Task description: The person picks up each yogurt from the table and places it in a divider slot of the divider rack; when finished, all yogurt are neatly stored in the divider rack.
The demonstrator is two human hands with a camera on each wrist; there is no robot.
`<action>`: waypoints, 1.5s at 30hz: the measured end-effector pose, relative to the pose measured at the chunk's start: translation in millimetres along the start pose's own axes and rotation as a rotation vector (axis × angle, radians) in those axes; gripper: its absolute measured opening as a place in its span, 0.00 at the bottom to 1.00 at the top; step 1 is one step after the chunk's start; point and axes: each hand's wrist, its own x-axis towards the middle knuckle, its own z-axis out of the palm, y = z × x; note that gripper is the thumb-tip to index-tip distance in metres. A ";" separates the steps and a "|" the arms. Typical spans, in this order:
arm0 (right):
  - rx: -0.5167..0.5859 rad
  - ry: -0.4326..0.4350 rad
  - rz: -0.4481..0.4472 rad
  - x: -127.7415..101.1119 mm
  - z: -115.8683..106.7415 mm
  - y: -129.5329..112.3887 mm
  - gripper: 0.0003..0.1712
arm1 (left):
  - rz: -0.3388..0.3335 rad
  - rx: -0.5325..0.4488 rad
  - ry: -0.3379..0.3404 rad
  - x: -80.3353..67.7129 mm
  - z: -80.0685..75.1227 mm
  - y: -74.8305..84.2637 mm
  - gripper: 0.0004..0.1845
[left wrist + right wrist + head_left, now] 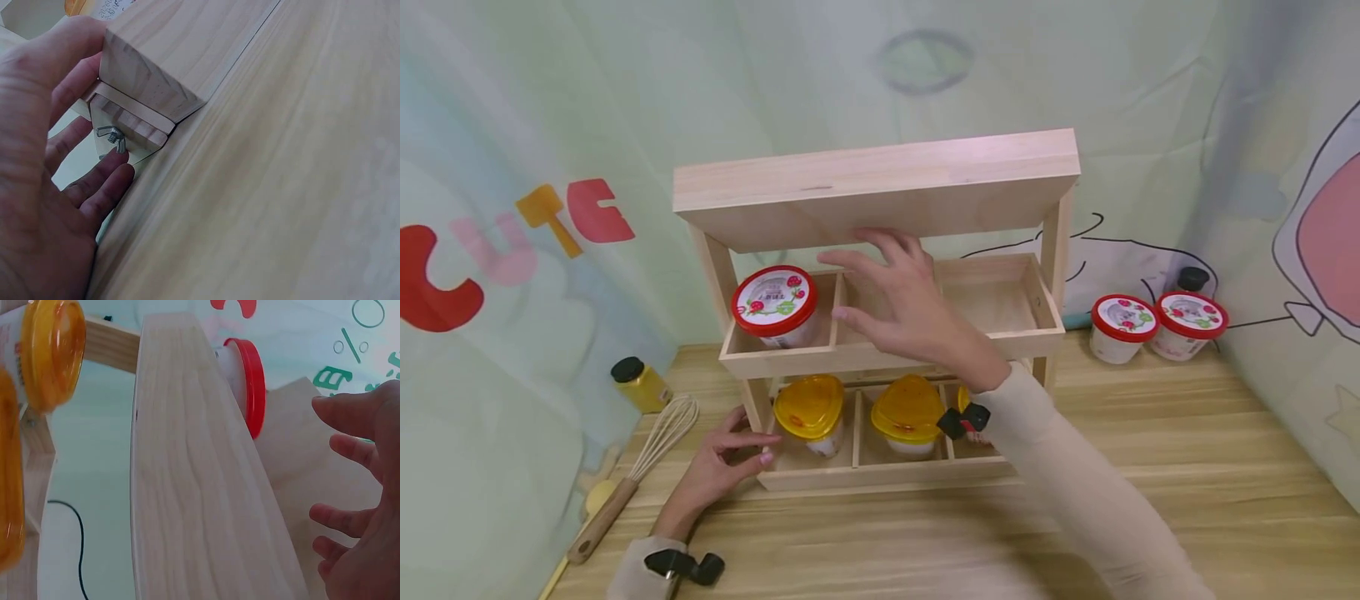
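A two-tier wooden rack (880, 479) stands on the table, each tier split into compartments. At its lower left corner, my left hand (718, 467) holds the side with thumb and index finger; in the left wrist view its other fingers curl beside a wing nut (114, 135). My right hand (898, 300) hovers over the upper tier's middle compartment, fingers spread and holding nothing. A red-lidded tub (775, 302) sits in the upper left compartment. Below are yellow-lidded tubs (810, 407), (908, 408) in the left and middle compartments; my right wrist partly hides another yellow-lidded tub (964, 400).
Two more red-lidded tubs (1123, 327), (1190, 323) stand right of the rack, a black-capped container (1192, 279) behind them. To the left are a yellow jar (642, 385) with a black lid and a whisk (617, 500). The rack's top board (880, 171) overhangs the upper tier.
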 end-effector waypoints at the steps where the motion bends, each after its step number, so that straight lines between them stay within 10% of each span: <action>1: 0.004 0.021 -0.005 -4.0 -3.3 3.2 0.33 | 0.002 0.005 -0.001 -0.2 0.1 0.1 0.14; 31: -0.048 0.195 0.258 -101.6 -83.2 59.9 0.36 | 0.030 -0.003 0.022 -3.0 1.3 -1.0 0.14; 45: -0.057 0.330 0.189 -122.2 -93.6 70.5 0.31 | 0.006 0.001 0.022 -1.0 2.9 3.9 0.13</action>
